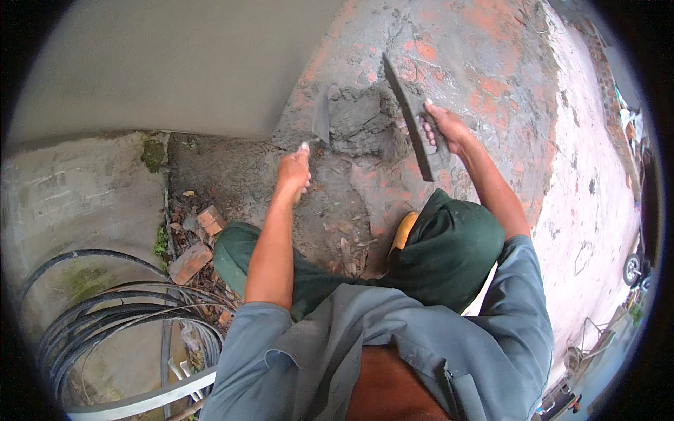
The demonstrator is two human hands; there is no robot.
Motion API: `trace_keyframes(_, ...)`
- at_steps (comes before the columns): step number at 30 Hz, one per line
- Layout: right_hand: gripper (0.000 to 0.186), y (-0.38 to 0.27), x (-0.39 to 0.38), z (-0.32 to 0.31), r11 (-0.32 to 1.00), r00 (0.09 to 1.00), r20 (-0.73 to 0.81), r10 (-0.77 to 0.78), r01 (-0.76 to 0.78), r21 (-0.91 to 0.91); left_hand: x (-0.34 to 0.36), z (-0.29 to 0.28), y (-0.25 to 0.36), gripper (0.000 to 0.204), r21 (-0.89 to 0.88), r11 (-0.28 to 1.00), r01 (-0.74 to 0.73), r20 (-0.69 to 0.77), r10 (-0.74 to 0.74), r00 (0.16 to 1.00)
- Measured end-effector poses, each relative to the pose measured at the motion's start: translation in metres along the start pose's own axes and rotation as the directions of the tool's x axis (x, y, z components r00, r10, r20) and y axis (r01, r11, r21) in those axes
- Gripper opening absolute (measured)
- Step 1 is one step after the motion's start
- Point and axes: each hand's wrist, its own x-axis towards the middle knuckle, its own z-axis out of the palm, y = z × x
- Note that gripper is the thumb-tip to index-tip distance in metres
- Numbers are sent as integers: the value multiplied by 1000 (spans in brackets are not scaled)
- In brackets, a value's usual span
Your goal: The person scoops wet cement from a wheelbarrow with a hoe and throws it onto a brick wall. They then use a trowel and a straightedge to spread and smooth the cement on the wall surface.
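My left hand [295,170] is closed in a fist around the handle of a trowel [321,116]. Its thin grey blade points away from me, beside the left side of a heap of wet grey mortar [358,119]. To the right of that heap, my right hand [444,130] grips a plastering float [410,118] by its handle. The float's long, flat board is tipped up nearly on edge and coated with grey mortar. Its working face is mostly hidden from view.
A smooth grey rendered surface [189,63] spreads over the upper left. Reddish brickwork smeared with mortar [491,77] lies beyond the float. Broken bricks [191,262] and coiled black hoses [105,316] are at my left. A pale surface [590,182] stretches along the right.
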Motion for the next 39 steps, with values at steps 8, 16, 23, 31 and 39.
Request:
trace_keyframes(8, 43, 32, 33, 21, 993, 989, 84, 121, -119, -19, 6, 99, -17, 55, -293, 928, 231, 303, -139, 943)
trace_keyframes(16, 44, 15, -11, 9, 991, 998, 19, 53, -50, -122, -9, 111, 6, 58, -513, 816, 266, 588, 108, 802)
trace_keyframes(23, 42, 10, -42, -14, 987, 993, -105, -53, 36, -159, -59, 74, 32, 64, -655, 741, 148, 648, 450, 614)
trace_keyframes(31, 44, 40, -63, -54, 981, 949, -312, -49, -12, -193, -148, -40, -1, 57, -752, 659, -23, 541, 636, 551)
trace_keyframes(39, 43, 50, -86, -91, 990, 919, -391, 43, -91, -107, -177, -151, -86, 55, -911, 391, -129, 101, 515, 851)
